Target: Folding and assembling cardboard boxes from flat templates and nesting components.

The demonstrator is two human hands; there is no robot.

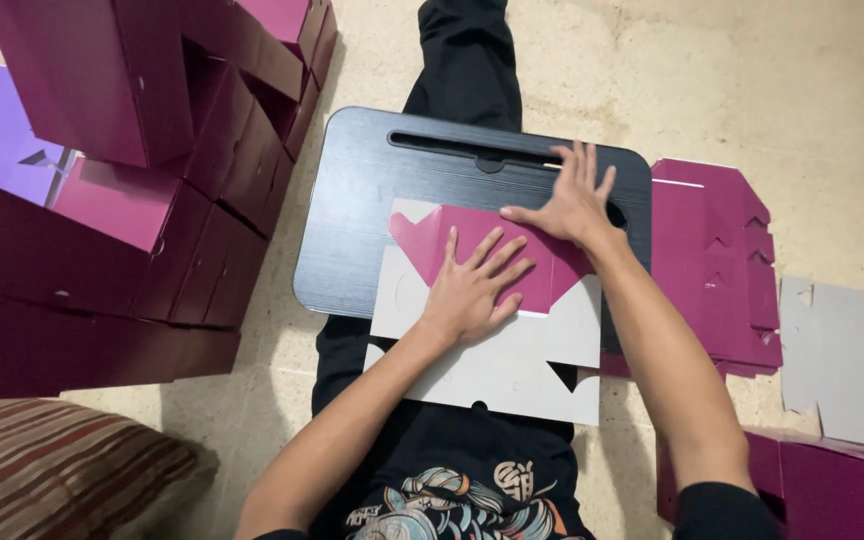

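A flat cardboard box blank (pixel 497 350), grey-white inside and magenta outside, lies on a black lap table (pixel 362 200) across the person's legs; its far flap is folded over, magenta side up. The table stands on a beige floor. Folded magenta boxes (pixel 132 170) are stacked at the left, flat blanks (pixel 717 260) lie at the right. The left hand (pixel 472 285) and right hand (pixel 572 205), fingers spread, press flat on the folded flap.

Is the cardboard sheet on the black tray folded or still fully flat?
Partly folded: a magenta flap lies turned over the grey sheet, pressed by both hands.
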